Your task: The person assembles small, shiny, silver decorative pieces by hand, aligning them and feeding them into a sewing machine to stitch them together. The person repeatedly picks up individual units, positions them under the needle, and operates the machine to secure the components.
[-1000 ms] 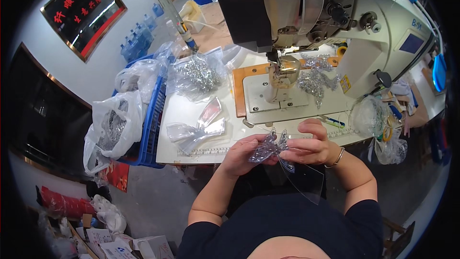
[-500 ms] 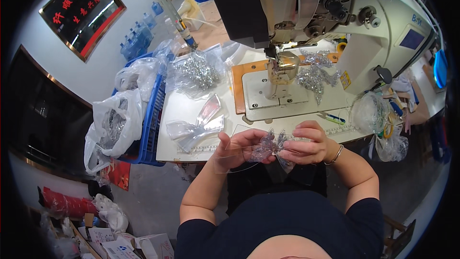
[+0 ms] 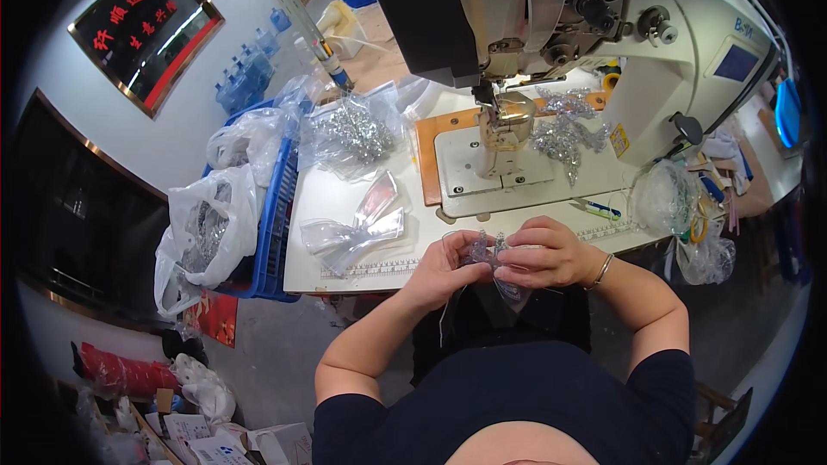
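In front of the table's near edge, my left hand (image 3: 450,270) and my right hand (image 3: 551,254) are closed on a silver glittery bow-like ornament (image 3: 510,292). Its sparkling tips stand up between my fingers and a pointed end hangs below them. My left thumb presses in from the left, while my right fingers cover much of the ornament's right side. A thin pale edge hangs under my left hand; whether it is thread or clear plastic I cannot make out. Beyond my hands stands a post-bed sewing machine (image 3: 508,133), with silver glittery pieces (image 3: 562,139) beside its post.
Clear plastic bow-shaped pieces (image 3: 353,231) lie left on the white table, before a bag of silver ornaments (image 3: 357,131). Green-handled snips (image 3: 598,209) rest near the ruler strip (image 3: 370,269). A blue crate (image 3: 274,232) with white bags adjoins the left edge; a clear bag (image 3: 665,194) sits right.
My left hand has turned and closed inward, its thumb now across the ornament. The broad clear plastic sheet seen around my left fingers no longer shows flat. My right hand has barely shifted.
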{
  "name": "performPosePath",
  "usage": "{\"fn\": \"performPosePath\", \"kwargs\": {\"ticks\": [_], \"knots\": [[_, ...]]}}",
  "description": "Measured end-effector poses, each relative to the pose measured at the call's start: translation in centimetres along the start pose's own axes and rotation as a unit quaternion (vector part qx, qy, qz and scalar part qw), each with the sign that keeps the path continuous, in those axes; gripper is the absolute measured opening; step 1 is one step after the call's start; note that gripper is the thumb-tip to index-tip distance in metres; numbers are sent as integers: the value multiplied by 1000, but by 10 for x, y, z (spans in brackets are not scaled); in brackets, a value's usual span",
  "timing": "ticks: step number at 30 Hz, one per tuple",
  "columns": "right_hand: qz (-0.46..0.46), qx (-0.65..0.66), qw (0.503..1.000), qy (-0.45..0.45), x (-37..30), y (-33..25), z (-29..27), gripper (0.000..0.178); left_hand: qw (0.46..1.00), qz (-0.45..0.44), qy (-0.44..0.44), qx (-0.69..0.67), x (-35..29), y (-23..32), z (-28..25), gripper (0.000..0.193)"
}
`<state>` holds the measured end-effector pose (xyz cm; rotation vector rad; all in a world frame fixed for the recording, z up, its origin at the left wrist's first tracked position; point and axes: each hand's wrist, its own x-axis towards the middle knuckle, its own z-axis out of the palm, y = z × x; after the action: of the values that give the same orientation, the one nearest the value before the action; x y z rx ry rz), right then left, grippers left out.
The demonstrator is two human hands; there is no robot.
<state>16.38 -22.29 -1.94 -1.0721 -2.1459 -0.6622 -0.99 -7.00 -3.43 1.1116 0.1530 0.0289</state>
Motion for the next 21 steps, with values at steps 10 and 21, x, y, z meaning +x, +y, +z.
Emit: {"fn": "performPosePath", "kwargs": {"ticks": [10, 21], "knots": [[248, -4, 963, 101, -6, 11, 9, 35, 975, 138, 175, 20, 5, -25, 2, 25], [563, 334, 756, 12, -7, -8, 26, 26, 880, 288, 324, 193, 19, -41, 6, 24]]}}
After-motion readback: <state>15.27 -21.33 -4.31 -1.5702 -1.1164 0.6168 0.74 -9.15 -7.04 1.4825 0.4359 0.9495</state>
